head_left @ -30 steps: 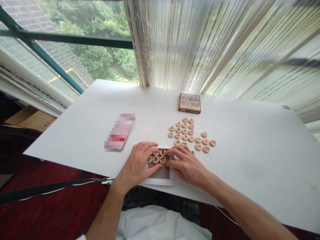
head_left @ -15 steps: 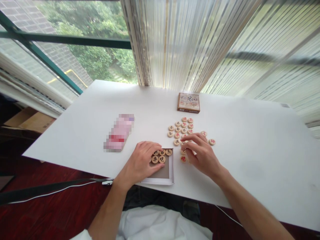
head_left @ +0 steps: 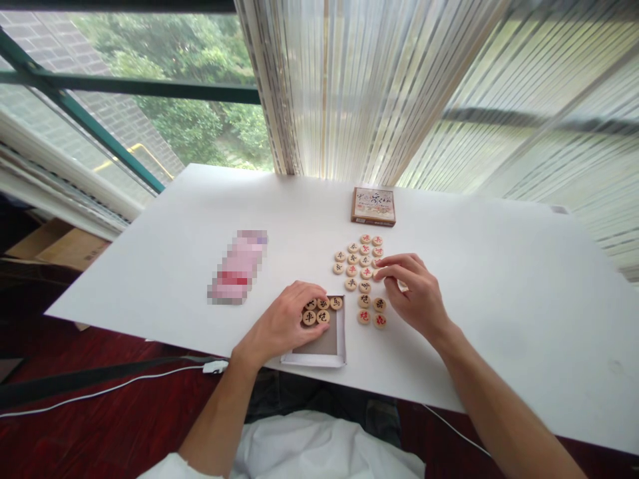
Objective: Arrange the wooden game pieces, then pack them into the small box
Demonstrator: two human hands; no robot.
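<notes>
Wooden Chinese chess pieces with black characters (head_left: 323,317) lie in two rows inside an open shallow box (head_left: 341,340) at the table's front edge. My left hand (head_left: 287,322) rests over the box's left side, thumb and fingers apart and curved around the pieces; it hides some of them. To the right of the box, several more chess pieces (head_left: 364,286), marked in red or black, lie face up on the table. My right hand (head_left: 414,293) hovers at their right side, fingers bent and apart. Its fingertips are at a piece (head_left: 377,263) partly hidden beneath them.
A closed Chinese chess box (head_left: 373,206) with printed lettering stands at the back of the white table (head_left: 499,299). A pink pixelated item (head_left: 238,267) lies to the left. A white cable (head_left: 214,366) hangs by the front edge. A window and striped curtain (head_left: 339,86) are behind.
My right hand has moved up and to the right, uncovering pieces in the lower rows. It now covers the two loose pieces at the far right. My left hand stays over the box.
</notes>
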